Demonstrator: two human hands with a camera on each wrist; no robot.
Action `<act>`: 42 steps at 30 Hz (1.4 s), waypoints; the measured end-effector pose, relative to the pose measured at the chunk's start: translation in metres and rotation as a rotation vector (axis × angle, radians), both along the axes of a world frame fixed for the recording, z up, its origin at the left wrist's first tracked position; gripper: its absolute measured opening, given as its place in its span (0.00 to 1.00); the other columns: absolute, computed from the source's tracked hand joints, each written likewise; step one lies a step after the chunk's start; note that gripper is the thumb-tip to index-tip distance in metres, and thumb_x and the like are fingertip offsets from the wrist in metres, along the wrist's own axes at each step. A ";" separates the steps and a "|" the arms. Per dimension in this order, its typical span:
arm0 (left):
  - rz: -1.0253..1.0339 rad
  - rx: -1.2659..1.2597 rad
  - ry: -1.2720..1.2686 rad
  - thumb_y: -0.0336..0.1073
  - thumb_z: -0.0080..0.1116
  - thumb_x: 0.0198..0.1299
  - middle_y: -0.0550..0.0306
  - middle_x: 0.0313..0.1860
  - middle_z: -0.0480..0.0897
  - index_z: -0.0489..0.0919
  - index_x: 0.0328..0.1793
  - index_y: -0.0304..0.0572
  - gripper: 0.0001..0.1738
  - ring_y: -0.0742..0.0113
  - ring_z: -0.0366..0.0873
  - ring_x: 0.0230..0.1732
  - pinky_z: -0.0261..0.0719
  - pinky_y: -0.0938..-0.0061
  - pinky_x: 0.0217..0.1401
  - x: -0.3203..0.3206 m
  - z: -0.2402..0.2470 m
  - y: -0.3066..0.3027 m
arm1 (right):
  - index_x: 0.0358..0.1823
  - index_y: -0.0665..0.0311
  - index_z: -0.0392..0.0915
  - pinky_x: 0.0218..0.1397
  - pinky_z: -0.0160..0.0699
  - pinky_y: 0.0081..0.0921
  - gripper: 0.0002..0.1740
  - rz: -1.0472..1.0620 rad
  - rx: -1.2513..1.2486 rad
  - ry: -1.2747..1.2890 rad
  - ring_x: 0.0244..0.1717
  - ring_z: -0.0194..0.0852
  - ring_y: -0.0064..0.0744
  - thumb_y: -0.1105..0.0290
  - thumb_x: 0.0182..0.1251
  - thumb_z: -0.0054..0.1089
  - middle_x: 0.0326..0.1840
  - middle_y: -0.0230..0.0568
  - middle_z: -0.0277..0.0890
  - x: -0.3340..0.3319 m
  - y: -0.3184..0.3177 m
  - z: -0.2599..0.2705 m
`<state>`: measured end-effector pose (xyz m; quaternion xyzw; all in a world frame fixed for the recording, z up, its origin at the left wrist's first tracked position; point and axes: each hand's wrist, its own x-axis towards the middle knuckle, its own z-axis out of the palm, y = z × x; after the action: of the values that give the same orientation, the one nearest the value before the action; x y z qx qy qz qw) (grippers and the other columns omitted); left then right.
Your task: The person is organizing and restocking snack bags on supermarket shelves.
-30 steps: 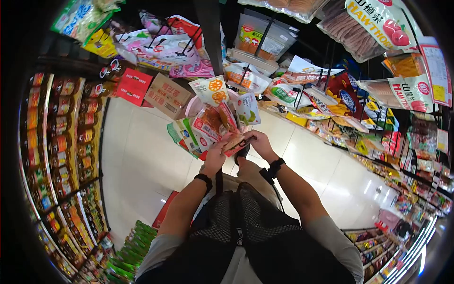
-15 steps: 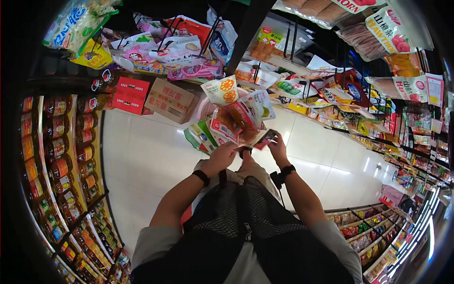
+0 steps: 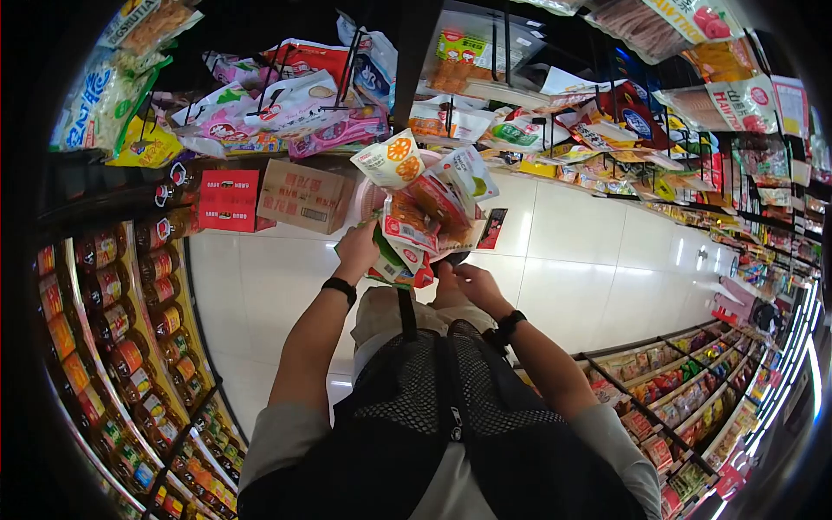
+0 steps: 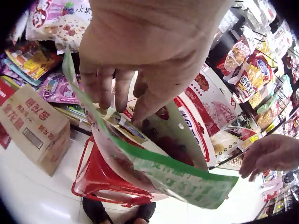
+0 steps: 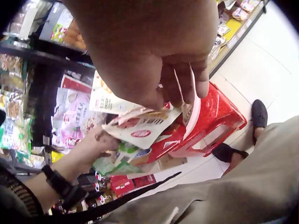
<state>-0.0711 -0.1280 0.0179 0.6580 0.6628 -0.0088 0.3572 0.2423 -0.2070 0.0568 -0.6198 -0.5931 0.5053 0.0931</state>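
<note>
A red plastic basket (image 5: 217, 119) is crammed with upright snack bags. My left hand (image 3: 357, 251) is at the left side of the pile, beside a green-edged bag (image 4: 187, 179); its fingers point down among the packets in the left wrist view. Just below the pile's right side is my right hand (image 3: 481, 288), its fingers loosely bent, with no package held in the left wrist view. A dark packet with red edges (image 3: 492, 230) sticks out at the right. A white bag with orange slices (image 3: 394, 160) and a white-and-green bag (image 3: 470, 173) stand higher in the pile.
Beyond the basket stand a brown carton (image 3: 303, 195) and a red box (image 3: 230, 199). Hanging snack bags (image 3: 286, 100) fill the rack ahead. Bottle shelves (image 3: 126, 321) run along the left, more snack shelves (image 3: 676, 390) along the right, with a tiled floor (image 3: 572, 251) between.
Both hands were at the dark-and-red packet; it now sticks out of the pile, released. The left hand has moved left to the green-edged bag, the right hand down and slightly left.
</note>
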 end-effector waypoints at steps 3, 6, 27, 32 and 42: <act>0.175 0.145 -0.109 0.31 0.58 0.54 0.47 0.50 0.84 0.74 0.63 0.50 0.26 0.45 0.80 0.52 0.78 0.53 0.54 0.009 -0.006 0.006 | 0.61 0.63 0.76 0.55 0.80 0.40 0.24 0.256 0.132 0.014 0.51 0.82 0.52 0.64 0.63 0.60 0.52 0.51 0.83 -0.027 0.001 -0.036; 0.089 0.071 -0.145 0.32 0.59 0.53 0.45 0.47 0.85 0.77 0.58 0.50 0.23 0.45 0.81 0.49 0.78 0.53 0.50 0.015 -0.010 0.015 | 0.69 0.61 0.69 0.59 0.77 0.43 0.33 0.249 0.088 0.006 0.55 0.79 0.55 0.64 0.61 0.61 0.58 0.54 0.79 -0.050 0.012 -0.028; 0.193 0.327 -0.871 0.35 0.68 0.62 0.60 0.46 0.84 0.82 0.43 0.36 0.10 0.74 0.82 0.41 0.79 0.77 0.46 -0.006 0.088 0.056 | 0.45 0.67 0.79 0.42 0.77 0.34 0.08 -0.069 0.361 0.267 0.35 0.80 0.43 0.71 0.72 0.56 0.32 0.51 0.79 -0.054 0.102 0.122; 0.133 -0.251 -1.239 0.35 0.68 0.62 0.58 0.54 0.83 0.77 0.60 0.34 0.22 0.74 0.78 0.55 0.77 0.73 0.58 0.010 0.160 0.055 | 0.44 0.67 0.81 0.45 0.72 0.21 0.08 -0.285 0.072 0.547 0.38 0.74 0.21 0.71 0.74 0.57 0.35 0.31 0.80 -0.017 0.121 0.174; 0.190 -0.245 -1.320 0.36 0.67 0.63 0.58 0.56 0.83 0.77 0.62 0.35 0.23 0.73 0.79 0.55 0.74 0.71 0.62 0.100 0.174 -0.016 | 0.57 0.65 0.74 0.54 0.77 0.25 0.15 -0.600 0.023 0.824 0.47 0.78 0.22 0.66 0.75 0.58 0.49 0.35 0.81 0.034 0.087 0.213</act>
<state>0.0292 -0.1441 0.1921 0.4191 0.3550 0.3511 0.7584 0.2766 -0.1199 0.2700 -0.5112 -0.3087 0.6521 0.4671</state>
